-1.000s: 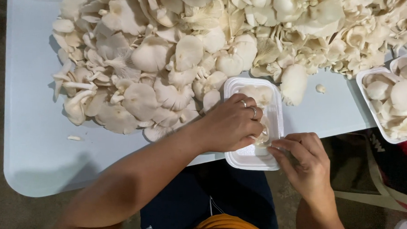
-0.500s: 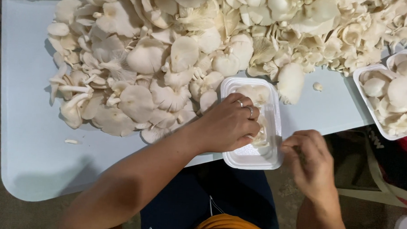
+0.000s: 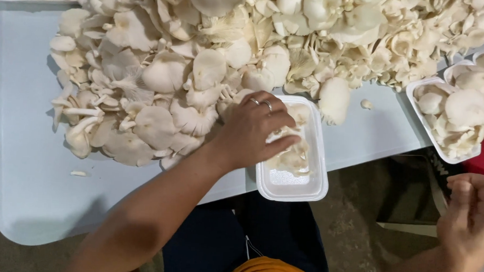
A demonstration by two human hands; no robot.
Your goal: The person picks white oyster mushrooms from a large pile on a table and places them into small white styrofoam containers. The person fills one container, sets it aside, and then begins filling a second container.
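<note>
One hand, the left hand (image 3: 253, 132), lies flat with its grip loosely closed on mushrooms (image 3: 290, 154) inside the white foam tray (image 3: 294, 187) at the table (image 3: 32, 161) edge, tray's long axis running away from the body, while the right hand (image 3: 471, 213) hangs curled and empty well off to the right.

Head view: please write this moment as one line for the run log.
left hand: in white foam tray, on mushrooms | right hand: off table, apart | mushroom pile: behind tray

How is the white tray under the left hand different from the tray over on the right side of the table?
The near tray holds only a few mushrooms, its front end bare; the right tray is heaped full. The left hand presses into the near tray; no hand touches the right tray. The near tray overhangs the table edge; the right tray runs partly out of frame. Both are white foam.
</note>
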